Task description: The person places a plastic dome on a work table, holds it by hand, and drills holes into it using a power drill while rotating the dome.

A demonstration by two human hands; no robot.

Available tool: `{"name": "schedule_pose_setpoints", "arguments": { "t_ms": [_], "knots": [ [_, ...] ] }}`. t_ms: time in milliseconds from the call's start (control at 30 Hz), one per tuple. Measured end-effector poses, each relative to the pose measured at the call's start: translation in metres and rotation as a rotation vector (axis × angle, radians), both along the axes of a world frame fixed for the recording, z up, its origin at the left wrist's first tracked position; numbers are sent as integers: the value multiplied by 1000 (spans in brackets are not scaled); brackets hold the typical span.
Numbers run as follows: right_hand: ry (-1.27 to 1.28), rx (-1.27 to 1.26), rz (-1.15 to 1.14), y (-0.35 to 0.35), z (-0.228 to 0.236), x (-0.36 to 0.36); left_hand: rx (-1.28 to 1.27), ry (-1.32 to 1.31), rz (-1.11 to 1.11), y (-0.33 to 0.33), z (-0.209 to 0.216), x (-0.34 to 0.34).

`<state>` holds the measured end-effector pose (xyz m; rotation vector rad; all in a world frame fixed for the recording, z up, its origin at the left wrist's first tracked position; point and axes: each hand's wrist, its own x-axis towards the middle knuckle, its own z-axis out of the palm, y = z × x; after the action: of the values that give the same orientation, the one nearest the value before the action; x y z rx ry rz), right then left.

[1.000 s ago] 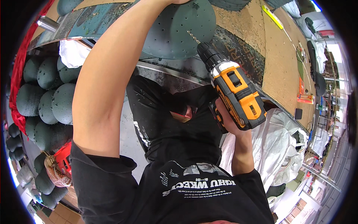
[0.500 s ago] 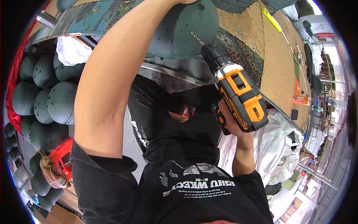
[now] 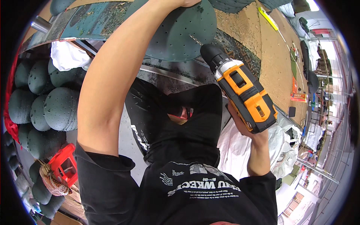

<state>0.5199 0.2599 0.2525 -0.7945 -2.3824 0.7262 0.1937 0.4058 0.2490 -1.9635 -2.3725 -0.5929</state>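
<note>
Right hand (image 3: 239,123): wrapped around drill (image 3: 245,95)
Perforated dome (image 3: 176,35): at bench (image 3: 245,56) edge, behind bit (image 3: 195,39)
Left hand (image 3: 190,2): over dome (grip cropped, can't tell)
Bit angle: best square, 1 steady push

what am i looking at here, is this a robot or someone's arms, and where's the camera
No robot here: these are a person's bare hands. The camera sits on the person's head, looking down; its fisheye lens bends straight edges. The right hand grips an orange-and-black drill. Its bit points toward a dark green rounded piece with small holes; I can't tell whether they touch. The left hand, mostly cut off above, is by that piece. On the brown work surface lie a long yellow object and a dark flat rectangle.
</note>
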Motion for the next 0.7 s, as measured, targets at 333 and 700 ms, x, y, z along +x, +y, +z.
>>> {"name": "schedule_pose_setpoints", "arguments": {
  "t_ms": [333, 700],
  "knots": [
    [-55, 126, 92, 15, 48, -40, 46, 56, 4, -3, 0, 0],
    [-127, 39, 56, 21, 32, -30, 74, 43, 14, -15, 9, 10]
  ]
}}
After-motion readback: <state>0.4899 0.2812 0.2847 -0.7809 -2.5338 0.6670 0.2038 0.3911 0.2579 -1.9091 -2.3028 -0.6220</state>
